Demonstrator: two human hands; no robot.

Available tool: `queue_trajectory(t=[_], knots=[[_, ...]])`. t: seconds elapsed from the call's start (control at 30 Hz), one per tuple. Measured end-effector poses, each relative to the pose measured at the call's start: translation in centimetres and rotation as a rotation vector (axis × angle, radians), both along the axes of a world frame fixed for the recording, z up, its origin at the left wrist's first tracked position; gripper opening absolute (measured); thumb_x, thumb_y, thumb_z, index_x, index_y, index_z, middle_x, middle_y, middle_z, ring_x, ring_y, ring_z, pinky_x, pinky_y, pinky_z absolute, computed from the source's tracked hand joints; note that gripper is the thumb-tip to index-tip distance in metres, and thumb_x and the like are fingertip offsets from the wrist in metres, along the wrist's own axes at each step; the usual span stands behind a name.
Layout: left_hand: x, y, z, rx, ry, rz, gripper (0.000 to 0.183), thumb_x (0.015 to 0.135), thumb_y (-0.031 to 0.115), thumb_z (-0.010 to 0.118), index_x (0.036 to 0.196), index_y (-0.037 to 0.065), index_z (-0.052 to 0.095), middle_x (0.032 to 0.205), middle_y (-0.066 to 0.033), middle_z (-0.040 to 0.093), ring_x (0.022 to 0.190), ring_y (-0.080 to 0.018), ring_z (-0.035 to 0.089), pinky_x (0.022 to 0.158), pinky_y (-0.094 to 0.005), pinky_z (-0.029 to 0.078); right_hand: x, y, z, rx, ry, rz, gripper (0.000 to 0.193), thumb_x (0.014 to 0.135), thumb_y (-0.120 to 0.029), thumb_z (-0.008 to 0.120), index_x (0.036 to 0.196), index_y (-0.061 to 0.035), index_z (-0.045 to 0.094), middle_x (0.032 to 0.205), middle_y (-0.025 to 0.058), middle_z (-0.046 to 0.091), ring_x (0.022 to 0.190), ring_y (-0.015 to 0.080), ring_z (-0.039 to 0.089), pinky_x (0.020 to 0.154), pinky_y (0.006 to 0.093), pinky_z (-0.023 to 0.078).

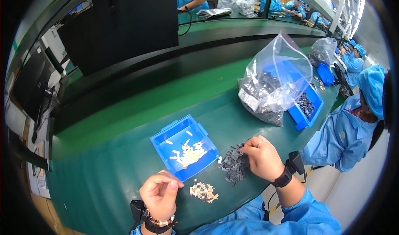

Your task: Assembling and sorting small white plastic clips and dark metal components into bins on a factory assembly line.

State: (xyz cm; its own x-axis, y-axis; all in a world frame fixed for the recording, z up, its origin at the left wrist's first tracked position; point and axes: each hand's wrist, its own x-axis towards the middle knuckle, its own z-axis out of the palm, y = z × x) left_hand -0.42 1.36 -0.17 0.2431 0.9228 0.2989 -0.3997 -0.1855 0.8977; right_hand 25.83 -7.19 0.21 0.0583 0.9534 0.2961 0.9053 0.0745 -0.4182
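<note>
My right hand (pixel 264 159) is at a heap of small black plastic parts (pixel 235 165), thumb and fingertips pinched at its upper right edge. Whatever lies between those fingertips is too small to make out. Beside the near corner of a blue plastic bin (pixel 165 132), my left hand (pixel 160 192) is closed, its fingers curled and thumb pressed toward them. Anything in it is hidden. Small cream-coloured pieces (pixel 192 155) lie loose on the bin's floor. Between my hands, a small pile of beige and dark pieces (pixel 203 191) rests on the green mat (pixel 104 181).
Further right stand a large clear plastic bag (pixel 266 89) of dark parts and another blue bin (pixel 309 120) holding black pieces. A person in blue workwear (pixel 345 131) sits close on my right. A black panel (pixel 124 27) rises at the far left.
</note>
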Motion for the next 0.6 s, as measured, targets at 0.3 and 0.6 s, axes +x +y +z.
queue_trajectory(t=[0.3,0.6], knots=[[0.3,0.1,0.5,-0.009,0.037,-0.004,0.009,0.090,0.005,0.064,0.086,0.000,0.057,0.069,-0.0111,0.063,0.065,-0.0173,0.057,0.061,-0.0286,0.044,-7.2,-0.3,-0.7,-0.143,-0.113,0.385,0.021,0.072,-0.010,0.069,0.092,-0.0109,0.073,0.095,0.0007,0.060,0.093,0.0209,0.056,0.080,0.0325,0.044],[-0.3,0.2,-0.3,-0.023,0.014,-0.118,0.005,0.089,-0.005,0.062,0.092,-0.002,0.059,0.082,-0.0118,0.066,0.076,-0.0155,0.062,0.070,-0.0278,0.048,-8.1,0.7,-1.9,-0.012,-0.286,0.413,0.015,0.073,-0.012,0.059,0.084,-0.0057,0.067,0.088,0.0021,0.056,0.087,0.0193,0.054,0.074,0.0314,0.043]])
